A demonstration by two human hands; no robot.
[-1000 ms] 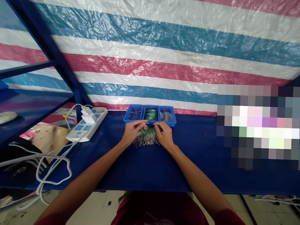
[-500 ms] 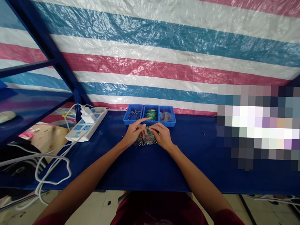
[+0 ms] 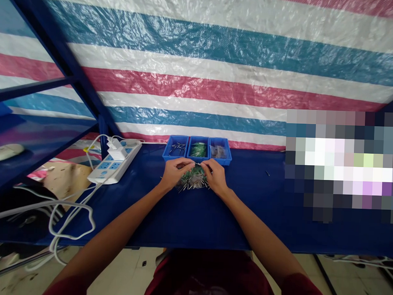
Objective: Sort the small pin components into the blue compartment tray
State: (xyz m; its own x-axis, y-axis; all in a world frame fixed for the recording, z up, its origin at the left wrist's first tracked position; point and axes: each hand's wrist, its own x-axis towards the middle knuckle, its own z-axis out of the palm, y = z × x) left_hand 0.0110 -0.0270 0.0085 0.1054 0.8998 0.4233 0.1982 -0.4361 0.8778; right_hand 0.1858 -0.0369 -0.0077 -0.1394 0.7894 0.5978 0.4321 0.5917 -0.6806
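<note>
Over a loose pile of thin metal pins or screws and green pieces (image 3: 192, 182), my left hand (image 3: 175, 170) and my right hand (image 3: 215, 174) face each other in a pinch. A short, thin, pale metal piece (image 3: 197, 164) spans the gap between them, its ends in the fingertips of both hands. It is too small to tell its exact kind. Just beyond stand three joined blue bins: the left bin (image 3: 165, 155) holds dark thin metal pieces, the middle bin (image 3: 198, 158) green pieces, the right bin (image 3: 229, 157) small greyish pieces.
To the left lies a white power strip (image 3: 120, 162) with a plugged-in adapter (image 3: 117, 150) and looping white cables (image 3: 91, 221). One small dark pin (image 3: 267, 172) lies on the blue table (image 3: 194, 225) to the right. A striped sheet (image 3: 198, 87) hangs behind. The far right is pixelated.
My left index finger was stretched out and has come down into a pinch. Both hands now hold the thin metal piece between them, and more of the pile shows below.
</note>
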